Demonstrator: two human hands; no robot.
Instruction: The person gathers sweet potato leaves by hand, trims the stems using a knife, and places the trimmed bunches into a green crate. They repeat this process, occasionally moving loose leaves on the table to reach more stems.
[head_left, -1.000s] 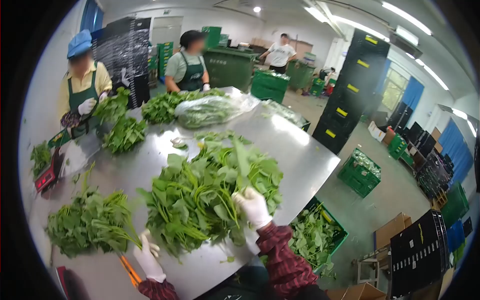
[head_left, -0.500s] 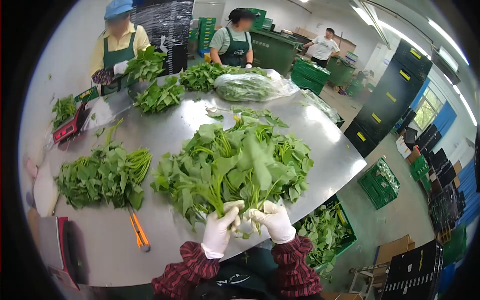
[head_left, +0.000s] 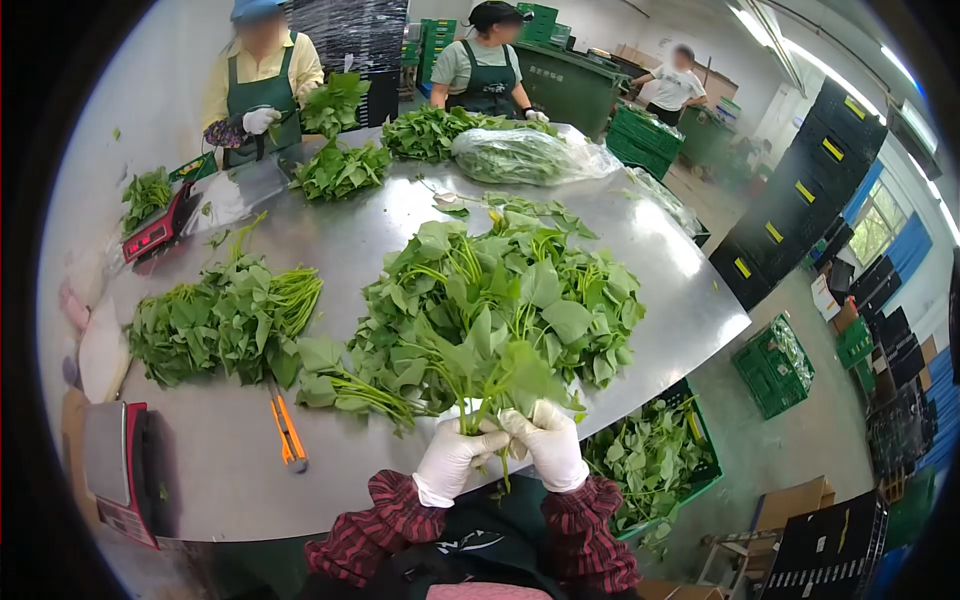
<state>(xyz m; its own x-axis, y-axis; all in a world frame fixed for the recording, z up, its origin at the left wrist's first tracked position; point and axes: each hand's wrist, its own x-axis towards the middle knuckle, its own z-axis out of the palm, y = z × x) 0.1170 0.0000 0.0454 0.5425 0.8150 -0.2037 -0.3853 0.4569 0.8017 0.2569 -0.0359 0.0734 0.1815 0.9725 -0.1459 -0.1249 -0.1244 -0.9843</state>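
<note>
My left hand (head_left: 455,462), in a white glove, is closed around the stems of a small bunch of leafy greens (head_left: 470,365) at the table's near edge. Close beside it, my gloved right hand (head_left: 548,445) pinches stems of leafy greens too, their leaves partly blurred. Just beyond both hands lies a large heap of leafy greens (head_left: 570,300). A few loose stems (head_left: 375,392) rest on the table to the left of my hands. Farther left are a neat pile of greens (head_left: 215,320) and an orange utility knife (head_left: 287,430).
A steel table (head_left: 330,480) carries a red scale (head_left: 125,470) at near left and another scale (head_left: 155,235) farther back. A bagged bunch (head_left: 520,157) lies at the far side. A green crate of greens (head_left: 650,465) stands below right. Two aproned people (head_left: 265,90) work opposite.
The view has shifted slightly. Loose stems now lie left of the heap, and the bunch in my left hand looks smaller. My hands have drawn closer together. One co-worker's hand has moved off the greens.
</note>
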